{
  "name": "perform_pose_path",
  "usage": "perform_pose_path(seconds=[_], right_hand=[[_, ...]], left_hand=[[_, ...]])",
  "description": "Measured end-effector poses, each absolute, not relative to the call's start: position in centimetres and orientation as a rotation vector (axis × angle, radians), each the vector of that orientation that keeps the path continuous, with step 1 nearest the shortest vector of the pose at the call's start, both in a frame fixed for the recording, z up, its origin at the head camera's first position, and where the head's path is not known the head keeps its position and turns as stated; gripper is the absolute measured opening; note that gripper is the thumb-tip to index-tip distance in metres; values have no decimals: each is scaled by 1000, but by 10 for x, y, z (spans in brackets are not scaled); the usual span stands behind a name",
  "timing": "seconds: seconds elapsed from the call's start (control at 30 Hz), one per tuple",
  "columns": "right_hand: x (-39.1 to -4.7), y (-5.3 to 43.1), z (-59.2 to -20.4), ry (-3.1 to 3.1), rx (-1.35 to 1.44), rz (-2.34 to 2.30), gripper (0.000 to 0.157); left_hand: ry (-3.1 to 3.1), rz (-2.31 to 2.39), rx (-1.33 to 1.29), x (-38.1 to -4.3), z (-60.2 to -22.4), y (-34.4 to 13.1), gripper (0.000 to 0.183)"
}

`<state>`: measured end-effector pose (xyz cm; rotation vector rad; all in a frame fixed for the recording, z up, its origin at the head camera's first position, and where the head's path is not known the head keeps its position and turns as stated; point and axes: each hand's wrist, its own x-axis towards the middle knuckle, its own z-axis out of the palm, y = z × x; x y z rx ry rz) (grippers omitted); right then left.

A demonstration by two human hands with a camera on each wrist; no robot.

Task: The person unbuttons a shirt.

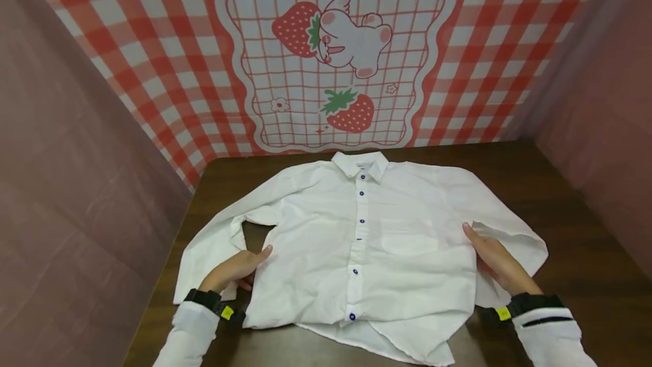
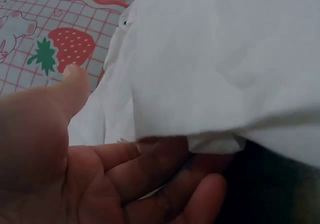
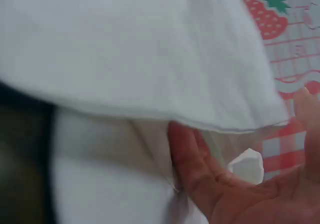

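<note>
A white button-up shirt (image 1: 316, 254) with dark blue buttons lies front up, its collar (image 1: 360, 164) at the far side. At the shirt's left edge, my left hand (image 1: 236, 269) has its fingers under the cloth and its thumb raised apart. The left wrist view shows those loosely bent fingers (image 2: 145, 171) partly hidden by the shirt edge. My right hand (image 1: 496, 256) is at the opposite side edge, beside the sleeve. In the right wrist view, its fingers (image 3: 187, 156) reach beneath the cloth while the thumb stands away.
The shirt lies on a dark brown wooden table (image 1: 570, 225). Behind it hangs a red-and-white checked cloth (image 1: 489, 55) with strawberry prints. Pinkish curtains (image 1: 91, 174) flank the table on both sides. The sleeve (image 1: 209, 259) at left bends down beside my left hand.
</note>
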<state>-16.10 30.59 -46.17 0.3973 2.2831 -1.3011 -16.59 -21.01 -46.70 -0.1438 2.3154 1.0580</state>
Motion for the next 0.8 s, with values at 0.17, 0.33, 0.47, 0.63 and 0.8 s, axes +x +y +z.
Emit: perform_pose_path(seconds=[0.17,0.33,0.47,0.63,0.8], right_hand=[[-118,289,-460,2348,291,-1133,86],[-107,260,-464,2598,24,-893,70],[-126,242,-470,2763,-109,-832,44],[-164,231,-478,2872,-344,-854,32],[-193,227,-483,2857,-514,-891,32]], left_hand=[[2224,1070,183,-146,-466,-219,40],[2374,969,231,-126,-471,-204,27],[2487,894,97,-116,-471,-191,30],[2537,892,96,-113,-473,-186,27],[2553,865,91,-115,-476,-186,24]])
